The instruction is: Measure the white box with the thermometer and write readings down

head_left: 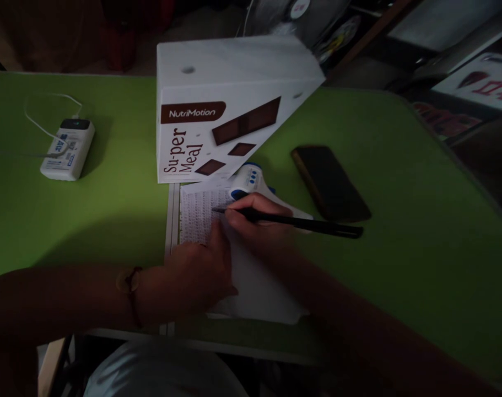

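My right hand [262, 223] grips a slim black pen [317, 225], its tip touching a sheet of paper [259, 284]. Dense rows of small handwriting cover the upper left of the sheet, while the lower part looks blank. My left hand [203, 267] lies on the paper's left side, holding nothing, with the index finger stretched toward the pen tip and the thumb apart. Its other fingers are mostly hidden. A white and blue gun-shaped device, like an infrared thermometer [247, 181], lies just beyond my right hand, its handle partly behind the hand.
A white NutriMotion box [242, 63] stands beyond the paper. To the right lies a dark phone [331, 182]. At the left, a white power bank [69, 149] has a cable [39, 121] plugged in. All rest on a green tabletop [424, 248]. The scene is dim.
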`<state>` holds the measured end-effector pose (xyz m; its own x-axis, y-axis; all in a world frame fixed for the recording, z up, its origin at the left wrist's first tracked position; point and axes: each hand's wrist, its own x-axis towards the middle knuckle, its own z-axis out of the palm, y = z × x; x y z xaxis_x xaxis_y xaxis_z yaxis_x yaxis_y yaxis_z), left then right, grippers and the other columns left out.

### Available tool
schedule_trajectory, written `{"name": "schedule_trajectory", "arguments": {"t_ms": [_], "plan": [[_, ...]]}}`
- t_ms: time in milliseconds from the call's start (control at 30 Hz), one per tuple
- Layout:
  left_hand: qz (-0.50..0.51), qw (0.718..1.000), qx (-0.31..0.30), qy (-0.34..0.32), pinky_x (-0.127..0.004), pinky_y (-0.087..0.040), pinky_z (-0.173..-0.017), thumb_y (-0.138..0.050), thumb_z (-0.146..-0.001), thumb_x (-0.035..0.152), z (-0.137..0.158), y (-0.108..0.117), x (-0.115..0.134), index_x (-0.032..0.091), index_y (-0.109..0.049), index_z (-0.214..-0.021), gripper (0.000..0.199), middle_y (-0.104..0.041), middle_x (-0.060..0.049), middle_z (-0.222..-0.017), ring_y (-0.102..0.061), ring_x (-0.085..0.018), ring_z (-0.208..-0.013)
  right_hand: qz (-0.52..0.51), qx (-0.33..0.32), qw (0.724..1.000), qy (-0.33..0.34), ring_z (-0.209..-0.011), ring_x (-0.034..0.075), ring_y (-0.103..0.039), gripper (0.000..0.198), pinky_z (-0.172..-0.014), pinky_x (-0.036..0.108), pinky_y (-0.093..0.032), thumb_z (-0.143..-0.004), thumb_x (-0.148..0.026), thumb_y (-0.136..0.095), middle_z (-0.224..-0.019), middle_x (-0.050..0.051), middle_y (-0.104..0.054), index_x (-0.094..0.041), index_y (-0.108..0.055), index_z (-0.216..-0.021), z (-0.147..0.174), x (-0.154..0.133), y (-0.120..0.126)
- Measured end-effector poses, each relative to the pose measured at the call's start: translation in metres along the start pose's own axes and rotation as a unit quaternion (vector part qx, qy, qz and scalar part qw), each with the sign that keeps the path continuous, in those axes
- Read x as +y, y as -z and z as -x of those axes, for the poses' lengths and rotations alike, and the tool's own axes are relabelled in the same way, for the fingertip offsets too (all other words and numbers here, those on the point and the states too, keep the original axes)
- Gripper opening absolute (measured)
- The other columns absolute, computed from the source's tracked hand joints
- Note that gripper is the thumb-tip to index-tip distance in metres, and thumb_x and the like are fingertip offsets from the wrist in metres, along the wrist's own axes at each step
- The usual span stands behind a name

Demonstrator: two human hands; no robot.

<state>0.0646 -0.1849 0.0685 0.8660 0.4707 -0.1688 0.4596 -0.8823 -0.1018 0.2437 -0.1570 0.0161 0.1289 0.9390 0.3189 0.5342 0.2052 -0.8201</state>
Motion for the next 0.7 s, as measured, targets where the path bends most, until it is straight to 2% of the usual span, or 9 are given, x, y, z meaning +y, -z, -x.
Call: {"name": "schedule_trajectory", "arguments": {"t_ms": [133, 300, 533, 700], "plan": [[0.001, 1.0, 0.004, 0.011, -0.034, -0.04, -0.039, -0.069, -0.108, 0.069, 0.001, 0.0, 0.0, -0.013, -0.056, -0.161, 0.099, -0.052, -0.048, -0.158, -0.073, -0.021, -0.055, 0.004, 0.01, 1.0, 0.001, -0.061, 0.02, -0.066, 0.007, -0.059, 0.034, -0.056, -0.081, -0.027, -0.071, -0.067, -0.001, -0.071, -0.03, -0.069, -0.075, 0.0, -0.001, 0.0], [0.014, 0.999, 0.026, 0.014, -0.033, -0.041, -0.042, -0.073, -0.107, 0.065, 0.001, -0.006, 0.003, -0.012, -0.06, -0.159, 0.094, -0.051, -0.051, -0.158, -0.073, -0.02, -0.057, 0.003, 0.02, 1.0, 0.019, -0.06, 0.02, -0.066, 0.01, -0.059, 0.033, -0.056, -0.084, -0.027, -0.07, -0.066, -0.001, -0.071, -0.03, -0.068, -0.075, 0.0, 0.002, -0.002], [0.005, 1.0, -0.02, 0.011, -0.033, -0.037, -0.042, -0.068, -0.11, 0.065, 0.0, 0.002, 0.001, -0.009, -0.054, -0.165, 0.094, -0.048, -0.049, -0.162, -0.073, -0.021, -0.058, -0.007, 0.043, 0.997, 0.07, -0.06, 0.018, -0.063, 0.011, -0.058, 0.032, -0.052, -0.084, -0.021, -0.069, -0.066, -0.003, -0.069, -0.029, -0.068, -0.077, 0.0, 0.006, -0.005], [-0.002, 0.999, -0.031, 0.014, -0.033, -0.031, -0.04, -0.066, -0.11, 0.069, -0.001, 0.004, 0.001, -0.009, -0.055, -0.164, 0.095, -0.049, -0.047, -0.163, -0.073, -0.02, -0.057, -0.001, 0.024, 0.997, 0.078, -0.058, 0.018, -0.06, 0.012, -0.057, 0.032, -0.05, -0.085, -0.021, -0.069, -0.065, -0.003, -0.066, -0.029, -0.065, -0.077, 0.0, 0.005, -0.003]]}}
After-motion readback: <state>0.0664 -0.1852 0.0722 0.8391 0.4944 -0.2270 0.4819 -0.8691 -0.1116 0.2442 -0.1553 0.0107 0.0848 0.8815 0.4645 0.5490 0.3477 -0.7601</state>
